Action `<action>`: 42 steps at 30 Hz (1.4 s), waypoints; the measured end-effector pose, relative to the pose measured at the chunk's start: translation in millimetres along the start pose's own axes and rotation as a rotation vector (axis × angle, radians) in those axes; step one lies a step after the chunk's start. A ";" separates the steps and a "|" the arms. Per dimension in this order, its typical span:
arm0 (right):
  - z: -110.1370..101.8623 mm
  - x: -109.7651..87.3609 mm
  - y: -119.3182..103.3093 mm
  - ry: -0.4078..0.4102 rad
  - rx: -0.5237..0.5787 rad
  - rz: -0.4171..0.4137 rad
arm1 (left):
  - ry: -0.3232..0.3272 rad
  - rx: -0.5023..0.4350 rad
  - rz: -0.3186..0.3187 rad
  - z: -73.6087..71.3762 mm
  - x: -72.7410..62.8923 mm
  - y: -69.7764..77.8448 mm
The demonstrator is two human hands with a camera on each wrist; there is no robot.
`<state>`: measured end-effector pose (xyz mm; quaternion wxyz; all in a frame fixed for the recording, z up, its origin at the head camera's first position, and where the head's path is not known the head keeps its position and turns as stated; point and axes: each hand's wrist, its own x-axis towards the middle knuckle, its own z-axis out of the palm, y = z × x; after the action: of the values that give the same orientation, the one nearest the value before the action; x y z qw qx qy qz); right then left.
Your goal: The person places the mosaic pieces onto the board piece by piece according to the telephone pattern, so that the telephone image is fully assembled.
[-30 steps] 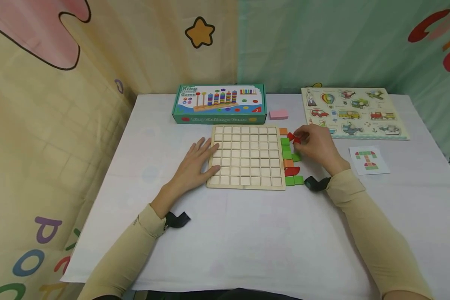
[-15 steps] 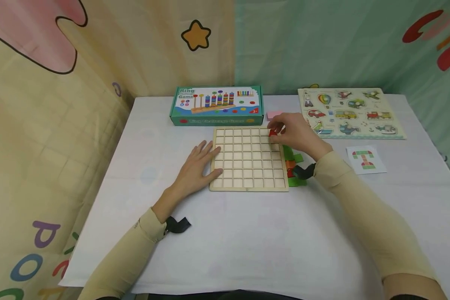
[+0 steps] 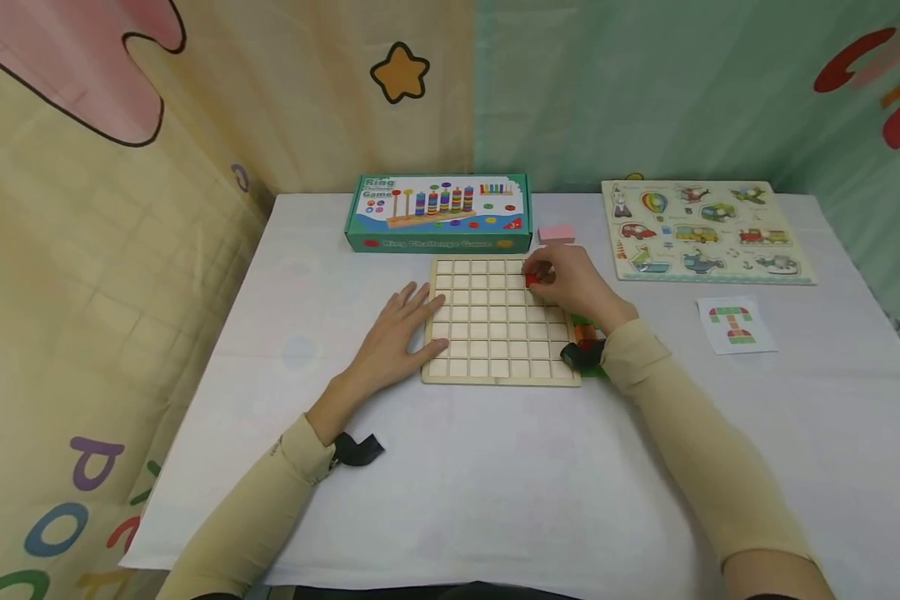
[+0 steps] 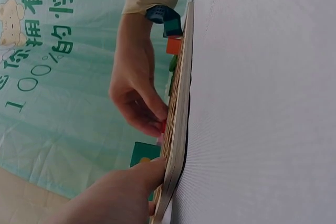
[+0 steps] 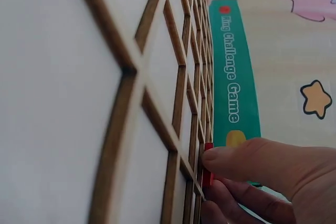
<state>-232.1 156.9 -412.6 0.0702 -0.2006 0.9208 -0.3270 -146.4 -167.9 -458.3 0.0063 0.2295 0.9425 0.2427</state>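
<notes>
A wooden grid board (image 3: 489, 332) with square cells lies flat in the middle of the table. My left hand (image 3: 396, 333) rests on its left edge, fingers spread and straight; in the left wrist view the thumb (image 4: 149, 174) lies on the board's edge. Over the upper right cells, my right hand (image 3: 576, 282) pinches a small red block (image 5: 208, 165) between thumb and fingers, right at the grid. Orange and green blocks (image 3: 585, 332) lie along the board's right side, partly hidden by the black wrist strap and the right arm.
Behind the board stands a green Ring Challenge Game box (image 3: 438, 213), with a pink block (image 3: 557, 233) beside it. A vehicle picture puzzle (image 3: 708, 232) lies at the back right. Nearer sits a white card (image 3: 737, 325) printed with a red, green and orange block pattern.
My right hand has carried a red piece from the pile at the board's right side leftward onto the upper right cells. The left hand has stayed on the board's left edge.
</notes>
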 end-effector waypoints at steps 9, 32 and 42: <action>-0.6 -7.1 4.1 0.052 0.028 -0.022 | 0.004 -0.006 0.021 -0.4 -0.1 2.5; -3.8 -6.0 7.8 0.036 0.034 -0.043 | -0.004 0.012 0.006 -1.4 0.2 0.0; -38.8 -17.6 30.2 0.115 0.027 0.106 | 0.009 0.016 0.020 -1.2 -0.9 3.9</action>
<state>-236.0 207.8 -401.6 0.0371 -0.1317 0.9282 -0.3460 -144.1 -165.7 -455.6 -0.0023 0.2378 0.9421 0.2363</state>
